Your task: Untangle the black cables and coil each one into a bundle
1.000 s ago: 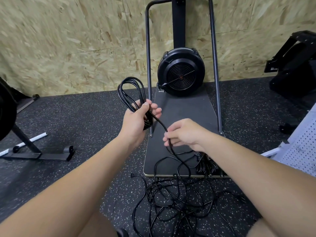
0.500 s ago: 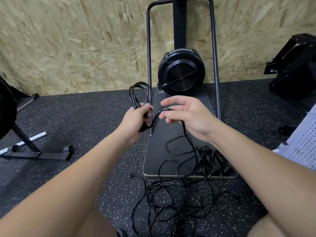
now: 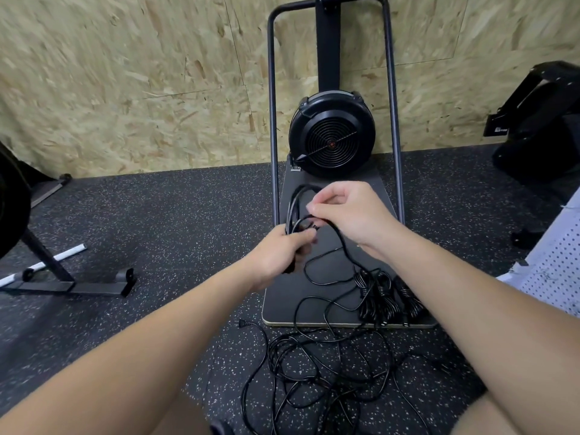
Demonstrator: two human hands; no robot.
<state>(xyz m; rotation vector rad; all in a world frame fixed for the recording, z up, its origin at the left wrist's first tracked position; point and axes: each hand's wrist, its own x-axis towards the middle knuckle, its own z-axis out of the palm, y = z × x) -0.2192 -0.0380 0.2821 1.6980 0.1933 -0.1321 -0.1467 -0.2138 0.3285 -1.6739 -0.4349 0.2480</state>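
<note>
My left hand (image 3: 279, 254) grips a folded coil of black cable (image 3: 293, 205) whose loops stick up past my knuckles. My right hand (image 3: 351, 211) sits just above and to the right, its fingers curled round the free strand of that same cable (image 3: 343, 246), which drops from it to the platform. A tangled pile of black cables (image 3: 317, 368) lies on the floor between my knees, with one plug end (image 3: 242, 323) at its left. Three wrapped cable bundles (image 3: 384, 296) lie on the platform's near right corner.
The dark platform (image 3: 282, 306) belongs to a machine with a black fan housing (image 3: 332, 142) and upright tube frame (image 3: 272, 120). A stand's foot (image 3: 69, 285) lies on the left. Black equipment (image 3: 546, 127) and a white perforated panel (image 3: 555, 268) stand on the right. Behind is a chipboard wall.
My right hand went up from low over the platform, then closed over the coil with the strand. The coil in my left hand has tipped to the right, toward the platform.
</note>
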